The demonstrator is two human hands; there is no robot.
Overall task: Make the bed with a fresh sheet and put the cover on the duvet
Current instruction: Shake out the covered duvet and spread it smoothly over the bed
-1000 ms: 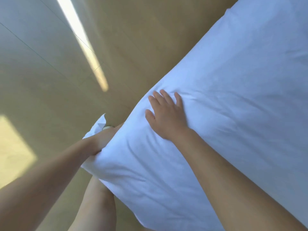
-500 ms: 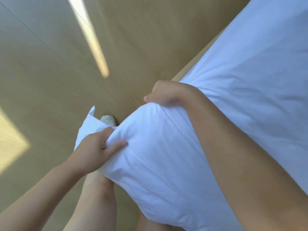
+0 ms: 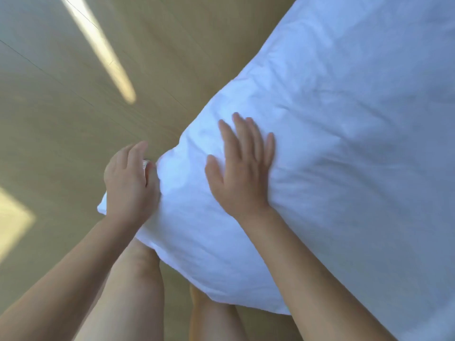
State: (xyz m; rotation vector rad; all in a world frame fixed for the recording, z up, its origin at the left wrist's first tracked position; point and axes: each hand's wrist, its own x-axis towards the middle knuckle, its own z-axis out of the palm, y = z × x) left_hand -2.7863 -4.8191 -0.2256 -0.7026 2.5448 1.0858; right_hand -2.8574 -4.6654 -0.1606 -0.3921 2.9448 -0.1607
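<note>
Leaning over the duvet (image 3: 344, 168) filling the frame's right, the person is pressing the right hand (image 3: 242, 178) flat, fingers straight, probably smoothing it; the left hand (image 3: 129, 185) is steadying the corner at centre, grip unclear, above the floor (image 3: 61, 119).

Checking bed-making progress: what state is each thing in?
white bedding: puffy, lightly creased, corner pointing toward the person.
right hand: flat on the bedding, fingers straight.
left hand: against the corner's side, fingers loosely straight.
</note>
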